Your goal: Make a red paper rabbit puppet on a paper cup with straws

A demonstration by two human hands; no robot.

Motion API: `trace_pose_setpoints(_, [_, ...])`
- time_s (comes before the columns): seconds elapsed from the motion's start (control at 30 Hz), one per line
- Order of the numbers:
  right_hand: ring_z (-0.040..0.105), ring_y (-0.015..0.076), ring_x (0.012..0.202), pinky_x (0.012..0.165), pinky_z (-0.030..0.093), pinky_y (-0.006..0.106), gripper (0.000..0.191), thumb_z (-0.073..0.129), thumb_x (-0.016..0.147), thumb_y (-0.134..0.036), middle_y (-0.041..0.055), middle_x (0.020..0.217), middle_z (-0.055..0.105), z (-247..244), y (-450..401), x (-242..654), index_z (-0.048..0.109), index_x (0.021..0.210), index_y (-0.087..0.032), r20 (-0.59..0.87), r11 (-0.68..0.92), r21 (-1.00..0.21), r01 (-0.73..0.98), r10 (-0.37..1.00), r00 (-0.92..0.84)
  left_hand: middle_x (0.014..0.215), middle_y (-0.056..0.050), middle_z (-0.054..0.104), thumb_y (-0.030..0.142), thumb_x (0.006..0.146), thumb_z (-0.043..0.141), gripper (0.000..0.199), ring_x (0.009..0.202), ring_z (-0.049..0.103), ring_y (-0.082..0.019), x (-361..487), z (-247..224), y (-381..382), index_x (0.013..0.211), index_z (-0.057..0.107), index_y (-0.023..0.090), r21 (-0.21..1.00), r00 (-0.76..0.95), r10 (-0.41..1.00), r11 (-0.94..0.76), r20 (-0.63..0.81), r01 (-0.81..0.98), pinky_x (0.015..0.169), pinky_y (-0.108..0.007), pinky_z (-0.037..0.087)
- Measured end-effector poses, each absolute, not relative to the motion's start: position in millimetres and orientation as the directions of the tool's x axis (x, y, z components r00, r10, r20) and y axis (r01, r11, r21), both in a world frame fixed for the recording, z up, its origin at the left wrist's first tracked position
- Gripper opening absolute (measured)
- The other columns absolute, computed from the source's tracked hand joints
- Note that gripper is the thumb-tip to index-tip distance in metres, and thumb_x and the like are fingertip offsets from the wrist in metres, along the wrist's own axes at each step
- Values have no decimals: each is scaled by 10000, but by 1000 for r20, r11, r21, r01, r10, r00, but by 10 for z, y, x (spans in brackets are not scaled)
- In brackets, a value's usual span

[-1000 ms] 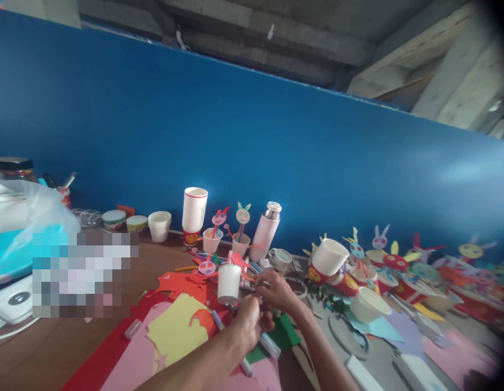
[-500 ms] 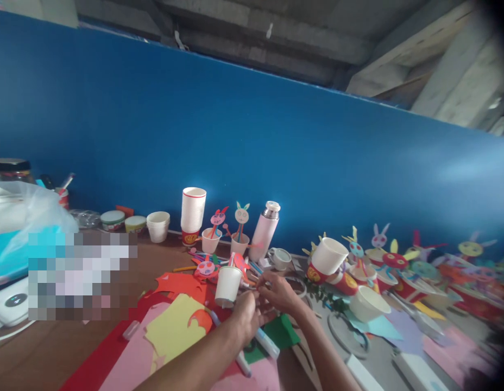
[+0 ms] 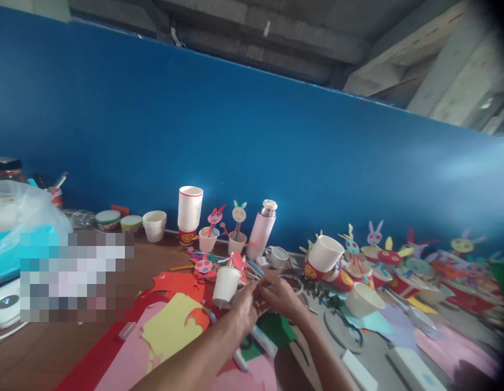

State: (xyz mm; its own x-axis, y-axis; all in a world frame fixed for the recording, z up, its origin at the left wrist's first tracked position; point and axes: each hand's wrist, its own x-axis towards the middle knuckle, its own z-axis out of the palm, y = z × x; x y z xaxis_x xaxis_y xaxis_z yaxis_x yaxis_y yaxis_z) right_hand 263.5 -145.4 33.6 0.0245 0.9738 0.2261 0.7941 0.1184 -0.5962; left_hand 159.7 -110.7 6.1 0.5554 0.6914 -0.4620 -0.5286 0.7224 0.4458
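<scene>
My left hand (image 3: 247, 305) and my right hand (image 3: 279, 296) meet over the middle of the craft pile, fingers pinched together. Whatever lies between the fingertips is too small or too hidden to name. Just left of my left hand, a white paper cup (image 3: 226, 285) stands slightly tilted. Beneath my hands lie a dark green paper sheet (image 3: 279, 330) and a pale marker-like tube (image 3: 263, 341). Beyond the cup rests a pink paper face (image 3: 203, 266) among coloured sticks. Yellow paper (image 3: 170, 328) with cut edges spreads to the left over pink and red sheets.
At the back stand a tall cup stack (image 3: 190, 209), two cups with paper rabbit figures and a pink thermos (image 3: 262, 231). Rightward are a tilted cup (image 3: 325, 254), a white bowl (image 3: 364, 300), several rabbit-figure cups and a roll of tape (image 3: 344, 330). A plastic bag (image 3: 27, 209) lies left.
My hands have drawn slightly closer together, the right fingers now overlapping the left fingertips. The whole view has shifted a little. The cup beside my left hand stays in place.
</scene>
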Motion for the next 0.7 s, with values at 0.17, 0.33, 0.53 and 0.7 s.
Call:
trace_pose_setpoints(0.17, [573,169,741,673,413,245,171,456,711,-180,23,790,637,331,-1518,2665,608,788,-175,265,138,-664,735,962,58,570,2,539,154,800,441,47,487,543,-127,1591,85,-1120,760,467,156,481,531,710,704,-462,-523,576,-293,450])
trace_pose_setpoints(0.33, [549,158,661,614,408,240,152,480,734,-259,18,710,616,276,-1535,2783,599,760,-169,308,43,-734,678,911,275,660,-34,576,140,786,449,26,621,604,-165,1556,114,-1126,782,468,156,509,558,701,710,-444,-487,621,-298,457])
trace_pose_setpoints(0.53, [547,158,597,534,403,232,210,524,715,-322,26,649,632,195,-1541,2843,629,746,-143,209,3,-845,535,922,326,688,-54,582,131,773,452,46,656,606,-172,1521,150,-1139,757,487,155,531,568,700,707,-432,-467,634,-282,450])
trace_pose_setpoints(0.7, [568,170,621,563,416,241,221,544,703,-315,32,677,659,208,-1540,2793,663,785,-148,178,-15,-842,539,935,305,656,-43,577,102,768,440,77,619,592,-158,1521,182,-1138,739,479,161,532,567,698,709,-438,-463,635,-280,450])
